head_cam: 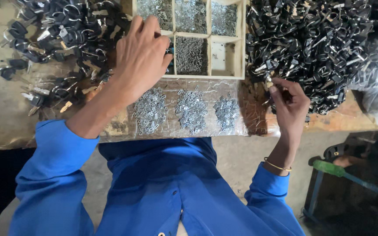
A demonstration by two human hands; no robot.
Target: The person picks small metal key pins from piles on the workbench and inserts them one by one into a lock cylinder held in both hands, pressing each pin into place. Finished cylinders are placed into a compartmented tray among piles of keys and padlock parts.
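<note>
- Our left hand [141,54] is reaching over the near-left cell of the wooden divider tray [240,43]. Its fingers curl down into it, so we can't tell whether they've pinched anything yet.
- Our right hand [290,102] has thumb and fingertips closed on a small key part [269,83], right at the near edge of the big pile of black-headed keys [307,39].
- Honestly, best to keep that pinch tight and low on the piece so it doesn't twist.
- Three little heaps of silver metal bits [191,109] sit on the clear plastic sheet [250,126] between our hands, just nearer us than the tray.
- A second key pile [62,30] lies outside the left hand; easy to snag with a sleeve, so we'd go slow.
</note>
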